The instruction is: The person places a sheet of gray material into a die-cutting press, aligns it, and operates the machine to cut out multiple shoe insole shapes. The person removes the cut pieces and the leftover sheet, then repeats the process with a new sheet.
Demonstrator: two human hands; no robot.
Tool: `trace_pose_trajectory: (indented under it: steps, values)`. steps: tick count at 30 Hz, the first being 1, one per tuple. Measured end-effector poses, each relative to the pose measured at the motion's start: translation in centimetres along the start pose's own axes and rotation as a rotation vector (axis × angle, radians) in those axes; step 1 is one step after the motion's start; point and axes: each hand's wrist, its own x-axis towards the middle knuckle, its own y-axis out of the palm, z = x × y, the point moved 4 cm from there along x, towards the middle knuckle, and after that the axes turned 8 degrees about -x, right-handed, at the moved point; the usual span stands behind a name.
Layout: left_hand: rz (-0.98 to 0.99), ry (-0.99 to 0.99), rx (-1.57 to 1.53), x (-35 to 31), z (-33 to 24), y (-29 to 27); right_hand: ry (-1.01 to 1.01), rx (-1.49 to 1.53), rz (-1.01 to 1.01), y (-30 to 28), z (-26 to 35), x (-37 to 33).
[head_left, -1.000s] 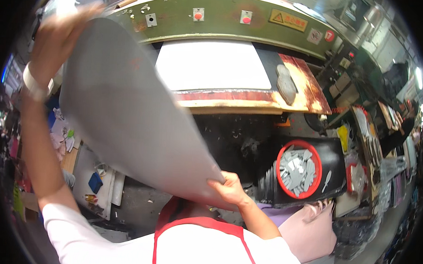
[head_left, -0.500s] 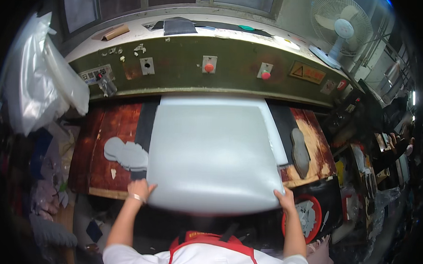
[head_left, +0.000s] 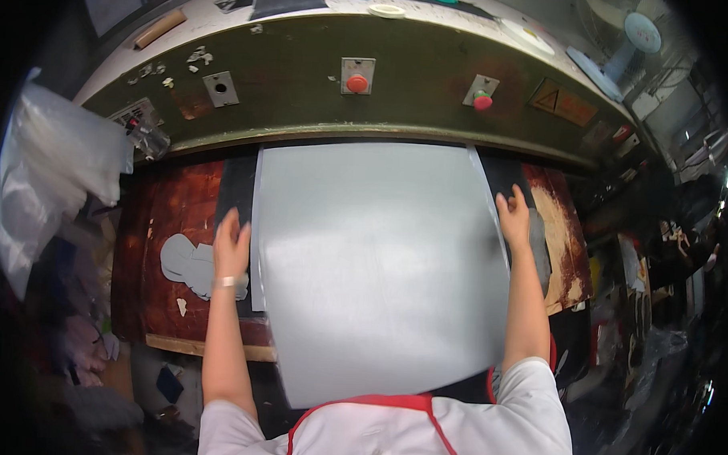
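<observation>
A large smooth grey sheet (head_left: 379, 252) lies across the middle of the machine bed, its near end hanging over the front edge close to my apron. Whitish sheet edges (head_left: 258, 216) peep out from under it along the left. My left hand (head_left: 232, 248) is just beyond the sheet's left side, fingers apart and nothing in them. By the far right side hovers my right hand (head_left: 515, 217), its fingers loosely curled but apart, holding nothing. Grey cut-out pieces (head_left: 188, 263) lie stacked left of my left wrist. Partly behind my right forearm is a grey sole-shaped piece (head_left: 537, 250).
Beyond the sheet runs the machine's green beam (head_left: 289, 88) with a red button (head_left: 356, 84) and another red knob (head_left: 482, 101). Plastic bags (head_left: 58, 161) hang at left. A fan (head_left: 643, 33) stands far right. My right arm mostly hides a red basin (head_left: 553, 354).
Both hands have let go of the sheet's near corners and moved forward to its sides. The sheet now lies flatter, with its near end closer to me. My view has tilted down.
</observation>
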Motion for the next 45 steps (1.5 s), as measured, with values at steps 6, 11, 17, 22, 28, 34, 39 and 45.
trace_pose_trajectory:
  steps: [6, 11, 17, 22, 28, 34, 39, 45]
  values:
    - [0.257, -0.505, 0.165, -17.2, -0.9, -2.7, 0.346, -0.321, 0.031, -4.5, -5.1, -15.5]
    - [-0.007, -0.322, 0.155, -17.1, -4.8, 0.8, 0.007, -0.57, -0.271, -5.6, -4.5, -16.3]
    - [-0.047, -0.212, 0.25, -13.6, -4.6, 1.3, 0.317, -0.336, -0.001, -6.0, -4.3, -14.6]
    - [-0.017, -0.174, 0.535, -3.3, -0.6, 5.5, 0.135, -0.325, -0.069, -0.3, -2.7, -6.7]
    - [0.166, -0.575, 0.339, -4.5, 0.2, 3.8, -0.207, -0.529, -0.12, -4.4, -8.4, -8.0]
    - [-0.077, -0.257, 0.442, -9.4, -0.4, 5.1, -0.424, -0.738, 0.108, -9.9, -12.7, -12.5]
    - [-0.12, -0.128, 0.359, -9.5, 0.2, 5.3, -0.578, -0.467, 0.058, -10.9, -10.8, -12.2]
    - [-0.14, -0.128, 0.376, -9.7, -0.8, 5.0, 0.005, -0.202, 0.043, -10.6, -8.5, -13.1]
